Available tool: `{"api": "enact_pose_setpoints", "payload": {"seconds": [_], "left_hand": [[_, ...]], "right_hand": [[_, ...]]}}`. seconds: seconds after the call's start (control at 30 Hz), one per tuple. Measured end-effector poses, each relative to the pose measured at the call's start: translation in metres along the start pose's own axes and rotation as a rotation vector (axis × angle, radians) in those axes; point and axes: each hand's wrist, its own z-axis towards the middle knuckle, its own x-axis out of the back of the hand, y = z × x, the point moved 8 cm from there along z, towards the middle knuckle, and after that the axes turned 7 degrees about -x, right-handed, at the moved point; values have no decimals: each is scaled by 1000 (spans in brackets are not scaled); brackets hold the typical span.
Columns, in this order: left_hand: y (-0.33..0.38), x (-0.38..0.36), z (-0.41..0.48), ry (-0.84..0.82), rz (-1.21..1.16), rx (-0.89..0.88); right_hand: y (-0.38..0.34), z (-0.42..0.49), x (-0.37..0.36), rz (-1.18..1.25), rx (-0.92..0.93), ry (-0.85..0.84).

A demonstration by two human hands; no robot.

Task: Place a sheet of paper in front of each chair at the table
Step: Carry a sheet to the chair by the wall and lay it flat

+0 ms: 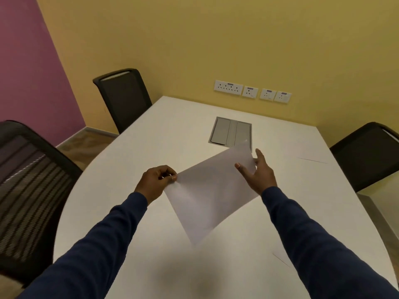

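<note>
A white sheet of paper [211, 193] hangs tilted above the white table [151, 147], held by both hands. My left hand [156, 181] pinches its left corner. My right hand [259, 171] grips its upper right edge, thumb on top. Another sheet [311, 167] lies flat on the table in front of the right chair [367, 154], barely visible against the top. The corner of one more sheet [280, 257] shows near my right sleeve. A black mesh chair [32, 184] stands at the near left and another black chair [123, 98] at the far left.
A grey cable hatch [230, 131] is set into the table's middle, just beyond the held sheet. Wall sockets [251, 91] line the yellow wall behind the table. A pink wall stands at the left.
</note>
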Motion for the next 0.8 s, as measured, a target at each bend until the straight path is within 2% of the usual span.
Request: {"api": "enact_pose_setpoints", "payload": {"seconds": [0.17, 0.3, 0.53, 0.67, 0.8], "left_hand": [[5, 34, -43, 4, -71, 15], [6, 52, -80, 6, -22, 22], [28, 66, -159, 47, 242, 25], [71, 59, -204, 141, 393, -90], [122, 40, -236, 173, 394, -233]], "right_hand": [[-14, -42, 12, 41, -22, -22], [-37, -84, 24, 87, 55, -12], [-101, -178, 55, 33, 329, 29], [-131, -245, 69, 22, 501, 49], [-152, -309, 80, -45, 679, 121]]}}
